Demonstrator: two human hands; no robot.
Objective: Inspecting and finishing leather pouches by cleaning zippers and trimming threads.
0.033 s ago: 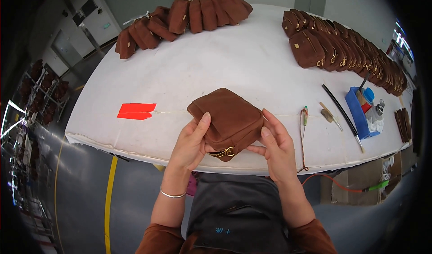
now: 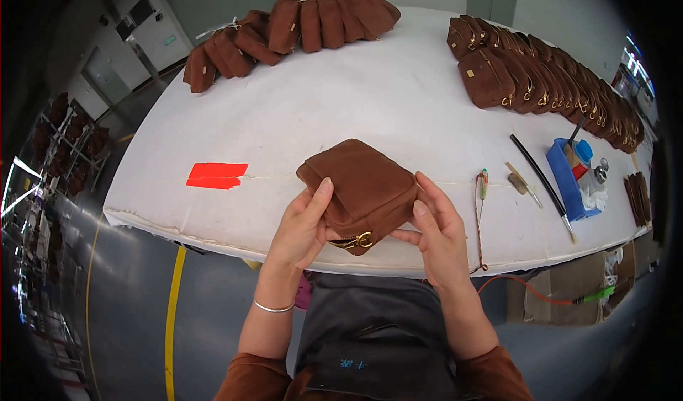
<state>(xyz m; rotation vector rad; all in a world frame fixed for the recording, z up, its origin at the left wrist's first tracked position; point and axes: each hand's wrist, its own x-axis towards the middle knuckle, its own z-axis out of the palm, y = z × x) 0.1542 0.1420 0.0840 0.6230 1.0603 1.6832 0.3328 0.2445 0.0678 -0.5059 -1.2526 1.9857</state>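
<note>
A small brown leather bag is tilted between my two hands, just above the near part of the white table. Its zipper end, with a gold ring, points toward me. My left hand grips the left side, thumb on the front pocket panel and fingers hidden beneath. On the right end, my right hand pinches the corner, with its thumb on the side and index finger along the top edge. The far side and underside of the bag are out of sight.
Rows of similar brown bags line the back right, and more bags stand at the far left. Red tape marks the white table. Rightward lie a brush, a small tool and a blue bin.
</note>
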